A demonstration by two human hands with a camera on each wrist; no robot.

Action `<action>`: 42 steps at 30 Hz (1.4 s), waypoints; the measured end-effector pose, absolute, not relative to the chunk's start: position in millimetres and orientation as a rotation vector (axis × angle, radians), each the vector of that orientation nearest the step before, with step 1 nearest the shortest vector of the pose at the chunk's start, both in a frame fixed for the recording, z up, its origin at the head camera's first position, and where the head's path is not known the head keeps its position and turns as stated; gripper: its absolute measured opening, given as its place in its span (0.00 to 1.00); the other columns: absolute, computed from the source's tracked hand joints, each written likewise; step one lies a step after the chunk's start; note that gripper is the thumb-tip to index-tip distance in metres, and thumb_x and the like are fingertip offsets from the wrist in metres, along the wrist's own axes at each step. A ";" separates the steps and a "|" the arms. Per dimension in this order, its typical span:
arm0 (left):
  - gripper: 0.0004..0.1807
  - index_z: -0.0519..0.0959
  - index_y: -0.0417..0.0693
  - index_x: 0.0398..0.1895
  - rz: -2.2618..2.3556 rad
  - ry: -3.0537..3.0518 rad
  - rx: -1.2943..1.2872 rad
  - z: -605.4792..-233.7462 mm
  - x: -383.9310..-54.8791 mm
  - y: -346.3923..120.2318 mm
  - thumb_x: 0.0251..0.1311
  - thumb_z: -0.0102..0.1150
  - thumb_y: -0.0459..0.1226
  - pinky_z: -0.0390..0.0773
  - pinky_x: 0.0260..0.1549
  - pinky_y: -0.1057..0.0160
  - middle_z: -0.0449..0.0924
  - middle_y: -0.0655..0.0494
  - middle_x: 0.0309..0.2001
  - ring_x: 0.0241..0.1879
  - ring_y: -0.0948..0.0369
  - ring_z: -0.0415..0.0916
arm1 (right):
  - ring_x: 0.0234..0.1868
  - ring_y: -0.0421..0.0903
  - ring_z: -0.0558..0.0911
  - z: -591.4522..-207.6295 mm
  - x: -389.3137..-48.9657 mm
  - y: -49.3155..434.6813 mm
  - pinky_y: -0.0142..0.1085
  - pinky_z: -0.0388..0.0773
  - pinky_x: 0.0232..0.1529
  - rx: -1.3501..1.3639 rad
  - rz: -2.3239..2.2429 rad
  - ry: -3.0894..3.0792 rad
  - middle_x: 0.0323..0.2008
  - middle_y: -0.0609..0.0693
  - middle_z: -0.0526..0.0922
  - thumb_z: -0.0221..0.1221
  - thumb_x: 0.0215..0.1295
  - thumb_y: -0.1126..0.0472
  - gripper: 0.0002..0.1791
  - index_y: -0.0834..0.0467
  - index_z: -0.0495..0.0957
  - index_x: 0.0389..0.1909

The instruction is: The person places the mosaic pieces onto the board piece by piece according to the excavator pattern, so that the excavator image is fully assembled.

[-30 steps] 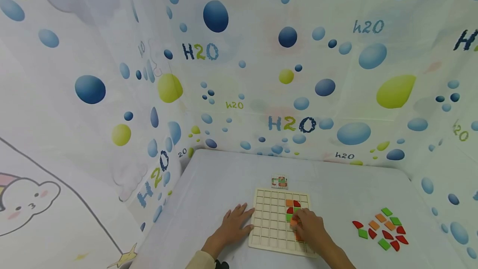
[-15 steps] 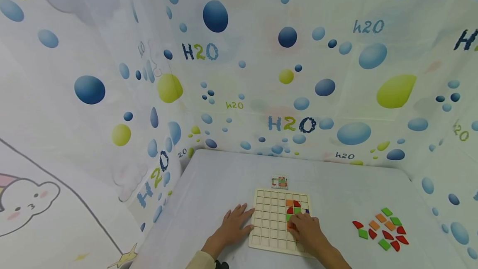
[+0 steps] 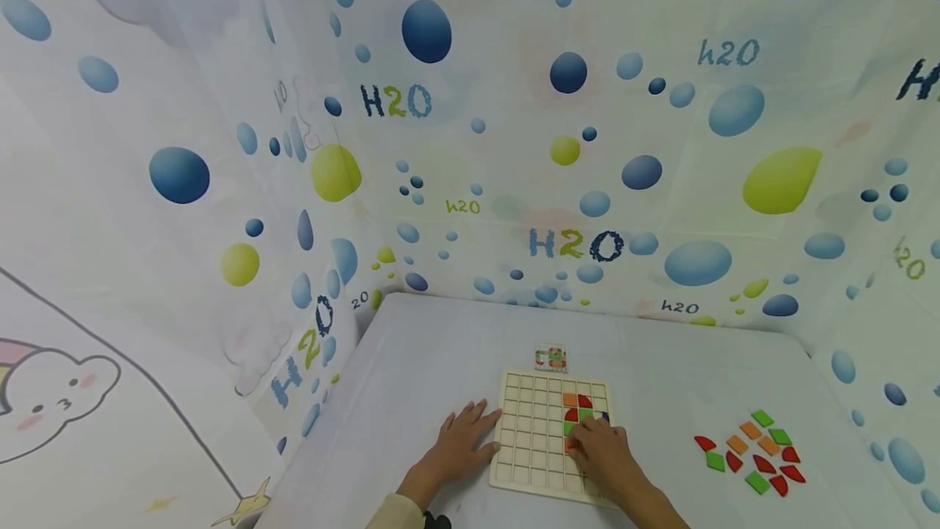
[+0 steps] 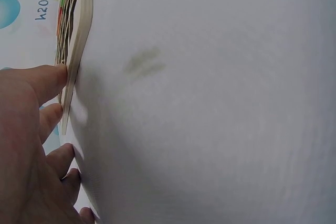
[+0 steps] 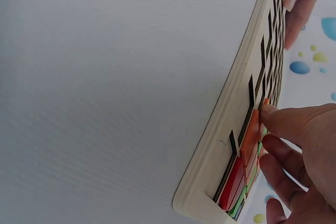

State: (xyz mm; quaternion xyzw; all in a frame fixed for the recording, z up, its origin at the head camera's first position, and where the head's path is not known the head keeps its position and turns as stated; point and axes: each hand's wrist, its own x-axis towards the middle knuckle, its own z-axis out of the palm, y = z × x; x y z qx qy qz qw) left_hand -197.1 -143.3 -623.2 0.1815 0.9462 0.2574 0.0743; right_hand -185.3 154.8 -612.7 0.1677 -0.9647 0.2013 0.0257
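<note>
A pale wooden grid board (image 3: 523,464) lies on the white-covered table. My left hand (image 3: 460,443) rests flat at its left edge with fingers spread; in the left wrist view the thumb (image 4: 51,80) touches the board's side. Over the board's right part, my right hand (image 3: 604,447) pinches an orange square tile (image 5: 266,101) between thumb and fingers, low at the grid. Just beyond those fingers, an orange tile (image 3: 569,400), red quarter-round tiles (image 3: 584,401) and green tiles (image 3: 585,413) sit in the grid. My right hand hides several cells.
Loose red, orange and green tiles (image 3: 764,442) are scattered on the table right of the board. A small patterned card (image 3: 551,357) lies behind the board. A white curtain (image 3: 499,153) with blue and yellow-green drops hangs around the table.
My right hand has shifted slightly on the board with its fingers drawn in, uncovering a dark blue spot near the right edge, and stays there since half a second ago. My left hand has not moved.
</note>
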 end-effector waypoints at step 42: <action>0.32 0.69 0.56 0.79 0.758 2.844 0.554 -617.5 -194.5 -144.7 0.76 0.58 0.52 0.54 0.73 0.26 0.62 0.41 0.80 0.79 0.37 0.57 | 0.50 0.74 0.73 -609.3 -164.5 354.8 0.72 0.73 0.50 -0.713 0.696 -3.171 0.51 0.77 0.72 0.69 0.67 0.58 0.29 0.72 0.73 0.59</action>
